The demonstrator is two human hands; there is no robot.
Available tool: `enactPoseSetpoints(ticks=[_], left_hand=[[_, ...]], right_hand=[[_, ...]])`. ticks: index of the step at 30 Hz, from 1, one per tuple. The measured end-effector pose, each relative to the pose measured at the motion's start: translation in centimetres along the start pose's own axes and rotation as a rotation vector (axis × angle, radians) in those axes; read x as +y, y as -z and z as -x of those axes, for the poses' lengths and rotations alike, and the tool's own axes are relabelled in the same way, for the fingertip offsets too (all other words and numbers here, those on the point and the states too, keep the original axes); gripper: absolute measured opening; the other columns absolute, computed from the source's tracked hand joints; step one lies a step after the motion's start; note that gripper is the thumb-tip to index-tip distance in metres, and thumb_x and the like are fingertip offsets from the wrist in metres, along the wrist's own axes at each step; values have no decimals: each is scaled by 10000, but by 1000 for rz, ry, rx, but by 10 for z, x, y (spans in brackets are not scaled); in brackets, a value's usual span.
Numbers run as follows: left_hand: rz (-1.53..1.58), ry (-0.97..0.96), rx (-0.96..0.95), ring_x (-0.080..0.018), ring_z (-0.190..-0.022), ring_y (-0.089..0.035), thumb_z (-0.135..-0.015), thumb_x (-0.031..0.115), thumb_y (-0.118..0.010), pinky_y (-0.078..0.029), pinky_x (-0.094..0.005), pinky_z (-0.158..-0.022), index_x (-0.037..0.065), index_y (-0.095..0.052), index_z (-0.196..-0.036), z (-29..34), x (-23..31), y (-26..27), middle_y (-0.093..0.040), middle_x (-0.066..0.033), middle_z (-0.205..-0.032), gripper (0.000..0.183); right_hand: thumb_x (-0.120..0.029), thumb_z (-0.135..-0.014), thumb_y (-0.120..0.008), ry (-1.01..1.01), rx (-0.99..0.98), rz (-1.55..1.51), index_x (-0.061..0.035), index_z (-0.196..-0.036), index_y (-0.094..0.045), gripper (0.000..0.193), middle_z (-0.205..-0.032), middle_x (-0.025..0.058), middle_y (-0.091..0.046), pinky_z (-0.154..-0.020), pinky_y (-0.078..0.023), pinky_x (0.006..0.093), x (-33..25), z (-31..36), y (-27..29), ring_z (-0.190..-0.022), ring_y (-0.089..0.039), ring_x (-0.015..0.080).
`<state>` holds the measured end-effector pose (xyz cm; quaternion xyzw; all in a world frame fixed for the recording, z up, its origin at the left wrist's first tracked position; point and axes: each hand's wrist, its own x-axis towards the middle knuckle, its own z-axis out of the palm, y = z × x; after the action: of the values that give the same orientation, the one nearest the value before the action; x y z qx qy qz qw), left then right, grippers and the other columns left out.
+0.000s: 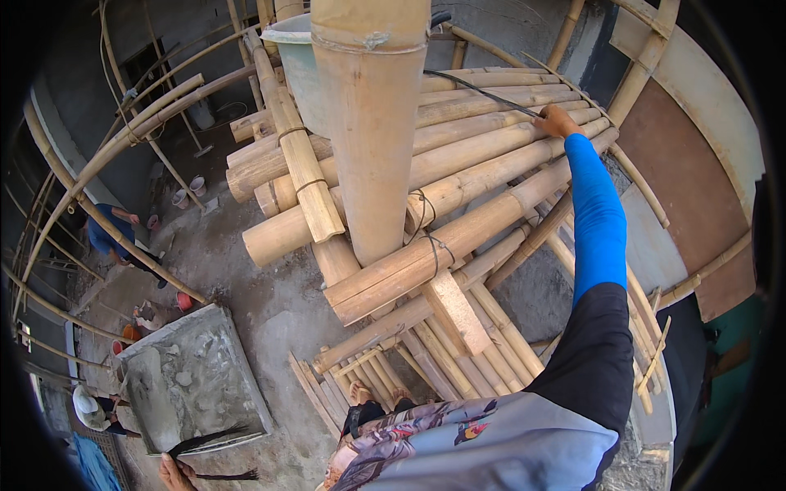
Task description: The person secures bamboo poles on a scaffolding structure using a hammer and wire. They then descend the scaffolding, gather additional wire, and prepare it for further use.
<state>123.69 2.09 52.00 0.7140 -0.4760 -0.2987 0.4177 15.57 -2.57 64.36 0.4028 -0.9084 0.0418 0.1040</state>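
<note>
Holding cord (501, 101), the right grip (558, 122) is near bamboo ends (600, 126); the left grip (174, 475), clasping strands (201, 442), has open room.

dull grey walls (509, 31) around a rough grey floor (266, 327) with paler patches, under soft light

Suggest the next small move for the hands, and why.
Probably bring the left hand up toward the bamboo post. It holds dark strands at the picture's lower left edge, while the right hand, out over the bamboo poles, grips a dark strip running back to the post's edge in view; its course beyond is hidden.
</note>
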Motion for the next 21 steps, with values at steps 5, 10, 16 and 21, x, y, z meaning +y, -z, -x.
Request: enactPoseSetpoints(ticks=[5, 10, 16, 21], left_hand=[[-1, -17, -93, -115, -663, -439, -1027, 442, -570, -345, -299, -656, 43, -646, -771, 57, 33, -23, -530, -1, -676, 480], [303, -42, -219, -115, -564, -510, -983, 287, -684, -434, -266, -549, 14, -590, -912, 59, -30, -42, -534, -26, -643, 298], [342, 24, -320, -128, -493, -507, -951, 271, -720, -424, -276, -491, 30, -577, -824, 77, -35, -82, -546, -35, -605, 308], [449, 75, -483, -133, -482, -529, -927, 241, -749, -454, -285, -493, 30, -607, -762, 96, -36, -118, -575, -43, -589, 304]], right_hand=[[-333, -987, -601, 177, 172, -19, 30, -1068, -672, 378, -1026, 292, -696, -889, -490, 535, -16, 6, 0, -1009, -650, 466], [-353, -1007, -567, 299, 435, 23, -26, -973, -637, 336, -898, 267, -690, -773, -490, 583, -27, 24, 40, -897, -651, 473], [-383, -1024, -529, 213, 679, 117, -40, -992, -624, 357, -983, 255, -690, -787, -503, 570, -5, 80, 167, -967, -641, 466], [-374, -1023, -565, 131, 618, -90, 12, -972, -655, 400, -863, 182, -679, -755, -485, 409, 57, 172, 219, -822, -654, 296]])
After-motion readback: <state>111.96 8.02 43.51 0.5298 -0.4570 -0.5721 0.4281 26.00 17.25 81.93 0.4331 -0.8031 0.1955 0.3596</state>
